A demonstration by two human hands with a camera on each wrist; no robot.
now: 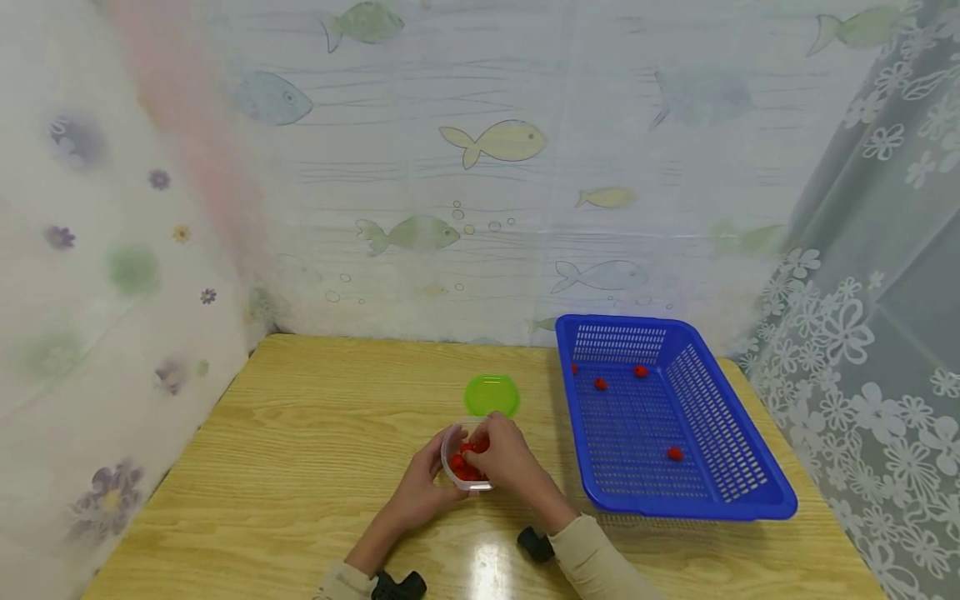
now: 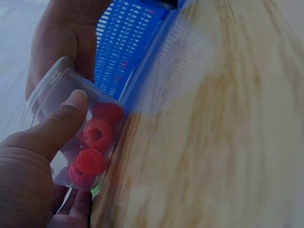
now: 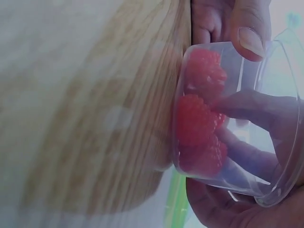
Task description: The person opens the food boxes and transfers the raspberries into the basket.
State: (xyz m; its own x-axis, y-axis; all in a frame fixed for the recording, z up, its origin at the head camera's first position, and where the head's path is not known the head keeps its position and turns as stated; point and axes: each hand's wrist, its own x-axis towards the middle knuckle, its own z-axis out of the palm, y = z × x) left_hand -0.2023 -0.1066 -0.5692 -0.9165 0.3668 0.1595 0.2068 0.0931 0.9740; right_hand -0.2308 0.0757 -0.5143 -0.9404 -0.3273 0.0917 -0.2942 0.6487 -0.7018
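Note:
A small clear plastic container stands on the table with several red raspberries in its bottom. My left hand grips it from the left. The left wrist view shows the thumb pressed on the clear wall, beside raspberries with hollow centres. From the right, my right hand reaches into the container. In the right wrist view its fingertips meet at the raspberries and appear to pinch one, which is partly hidden behind the other fruit.
A round green lid lies just behind the container. To the right, a blue slatted basket holds several scattered raspberries. The wooden table meets fish-patterned curtains at the back.

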